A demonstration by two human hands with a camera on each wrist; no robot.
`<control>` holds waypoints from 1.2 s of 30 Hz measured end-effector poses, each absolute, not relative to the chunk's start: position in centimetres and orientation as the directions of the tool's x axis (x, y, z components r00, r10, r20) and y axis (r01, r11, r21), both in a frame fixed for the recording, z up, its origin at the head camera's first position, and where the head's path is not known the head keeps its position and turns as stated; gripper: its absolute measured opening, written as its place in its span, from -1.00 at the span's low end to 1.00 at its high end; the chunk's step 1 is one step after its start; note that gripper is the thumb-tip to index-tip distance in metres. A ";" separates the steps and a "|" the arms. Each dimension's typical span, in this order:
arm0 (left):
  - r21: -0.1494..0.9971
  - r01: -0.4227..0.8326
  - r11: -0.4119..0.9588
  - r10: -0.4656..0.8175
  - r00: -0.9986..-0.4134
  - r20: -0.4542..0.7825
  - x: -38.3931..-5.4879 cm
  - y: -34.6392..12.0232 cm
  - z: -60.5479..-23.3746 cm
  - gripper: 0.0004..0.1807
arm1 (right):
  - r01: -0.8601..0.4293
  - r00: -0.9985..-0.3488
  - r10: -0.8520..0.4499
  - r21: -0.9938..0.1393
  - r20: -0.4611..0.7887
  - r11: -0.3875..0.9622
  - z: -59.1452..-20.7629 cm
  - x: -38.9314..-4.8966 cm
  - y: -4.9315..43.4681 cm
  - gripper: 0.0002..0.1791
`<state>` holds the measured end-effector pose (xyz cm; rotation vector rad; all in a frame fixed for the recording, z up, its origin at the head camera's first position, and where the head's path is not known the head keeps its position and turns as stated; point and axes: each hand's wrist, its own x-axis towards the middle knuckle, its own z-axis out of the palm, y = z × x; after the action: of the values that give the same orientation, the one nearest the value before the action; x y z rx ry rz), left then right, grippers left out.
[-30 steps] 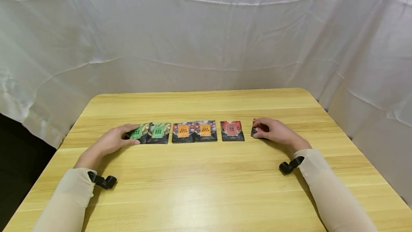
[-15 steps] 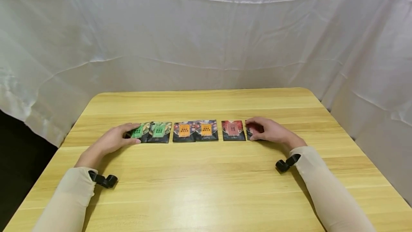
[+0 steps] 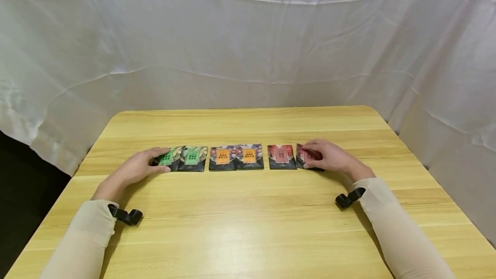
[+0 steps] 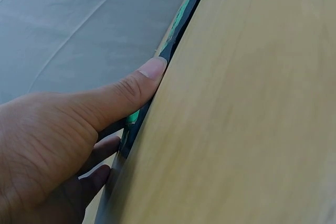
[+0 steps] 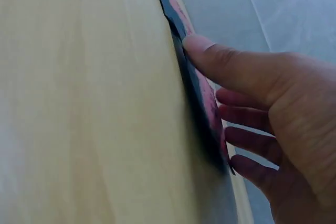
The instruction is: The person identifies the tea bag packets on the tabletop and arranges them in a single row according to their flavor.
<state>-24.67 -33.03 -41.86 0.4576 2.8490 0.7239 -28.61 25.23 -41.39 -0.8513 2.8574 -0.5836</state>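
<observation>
A row of flat dark sachets lies across the table in the head view. My left hand [image 3: 135,168] holds the leftmost green-labelled sachet [image 3: 166,158], thumb at its near edge, fingers at its far side. A second green-labelled sachet [image 3: 192,158] touches it on the right. Two orange-labelled sachets [image 3: 222,157] sit edge to edge mid-row. To their right is a red-labelled sachet [image 3: 281,157]. My right hand [image 3: 333,158] holds the other red-labelled sachet [image 3: 306,156] between thumb and fingers, partly covering it. In the right wrist view, my thumb [image 5: 226,64] presses that sachet's near edge.
The light wooden table [image 3: 240,214] extends in front of the row and behind it. A pale curtain [image 3: 248,55] hangs beyond the far edge and along the right side. Black wrist mounts [image 3: 125,216] project from both sleeves.
My right hand has slid its red-labelled sachet leftward, up against the other red-labelled one, then shifted slightly back right, uncovering more of it. My left hand keeps its place.
</observation>
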 end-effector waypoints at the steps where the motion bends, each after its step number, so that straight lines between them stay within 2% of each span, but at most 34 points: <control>1: 0.487 0.252 0.836 0.333 -0.939 -0.086 -24.7 -33.0 -41.8 -0.11 | -0.508 -0.835 -0.550 -0.387 0.004 0.769 -41.4 -28.6 25.3 -0.24; 17: 0.486 0.259 0.835 0.338 -0.938 -0.080 -24.9 -33.0 -41.9 -0.12 | -0.477 -0.824 -0.565 -0.496 -0.034 0.726 -41.7 -28.9 25.3 -0.29; 25: 0.481 0.258 0.838 0.338 -0.937 -0.086 -24.9 -33.0 -41.9 -0.10 | -0.440 -0.841 -0.539 -0.516 -0.050 0.735 -41.8 -28.7 25.2 -0.19; 36: 0.450 0.276 0.849 0.347 -0.934 -0.083 -24.6 -32.9 -41.5 -0.12 | -0.442 -0.838 -0.543 -0.513 -0.057 0.736 -41.6 -28.5 25.2 -0.31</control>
<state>-24.62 -32.91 -41.49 0.4863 2.8646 0.6616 -28.52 25.16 -41.65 -0.7855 2.7339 -0.7318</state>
